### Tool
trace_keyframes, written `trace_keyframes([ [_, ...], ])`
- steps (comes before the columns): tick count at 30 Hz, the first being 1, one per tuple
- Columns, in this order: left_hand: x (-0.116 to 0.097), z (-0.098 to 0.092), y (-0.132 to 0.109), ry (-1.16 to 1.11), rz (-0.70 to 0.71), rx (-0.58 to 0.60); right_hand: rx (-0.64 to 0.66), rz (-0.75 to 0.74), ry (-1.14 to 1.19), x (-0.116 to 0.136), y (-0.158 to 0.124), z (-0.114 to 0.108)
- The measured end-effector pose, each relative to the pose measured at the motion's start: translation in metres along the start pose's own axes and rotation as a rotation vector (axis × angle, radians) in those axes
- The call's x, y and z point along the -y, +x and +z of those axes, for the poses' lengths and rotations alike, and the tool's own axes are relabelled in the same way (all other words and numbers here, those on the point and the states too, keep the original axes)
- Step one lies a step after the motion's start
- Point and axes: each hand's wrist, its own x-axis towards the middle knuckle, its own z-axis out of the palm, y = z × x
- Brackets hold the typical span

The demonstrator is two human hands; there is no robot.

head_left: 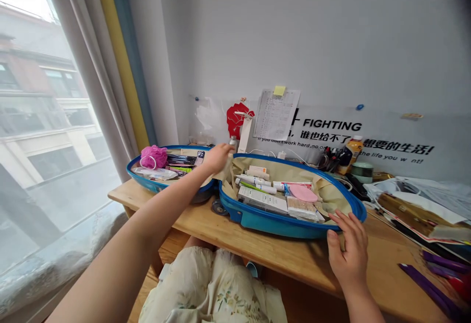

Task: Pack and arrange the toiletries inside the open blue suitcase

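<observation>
A small blue suitcase lies open on the wooden desk (257, 252). Its right half (272, 222) holds white tubes, flat boxes, a pack of cotton swabs and a pink pad on a beige lining. Its left half (147, 181) holds a pink bath puff, packets and dark items. My left hand (218, 158) reaches across to the hinge between the halves and pinches the beige lining at the right half's far left corner. My right hand (349, 249) rests on the right half's near right rim, fingers spread, thumb against the shell.
A window with curtains (106, 58) runs along the left. Against the wall stand a poster, a pinned paper sheet (275, 114), a pen holder, an orange bottle (350, 154) and a green jar. Papers and purple items (434, 284) clutter the desk's right side. My lap is below the desk edge.
</observation>
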Motion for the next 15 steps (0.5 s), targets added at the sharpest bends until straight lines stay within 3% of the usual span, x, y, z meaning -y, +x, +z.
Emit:
trace_keyframes([
  [4, 0.080, 0.004, -0.020, 0.105, -0.250, 0.127, -0.017, 0.002, 0.000, 0.000, 0.000, 0.001],
  [7, 0.124, 0.012, -0.041, 0.169, -0.348, 0.241, -0.012, -0.005, -0.009, 0.000, -0.001, 0.001],
  [10, 0.144, 0.022, -0.051, 0.201, -0.373, 0.327, -0.012, -0.003, -0.007, 0.000, -0.001, 0.001],
  [15, 0.150, 0.032, -0.045, 0.234, -0.316, 0.385, -0.005, 0.001, -0.007, 0.001, 0.000, 0.000],
])
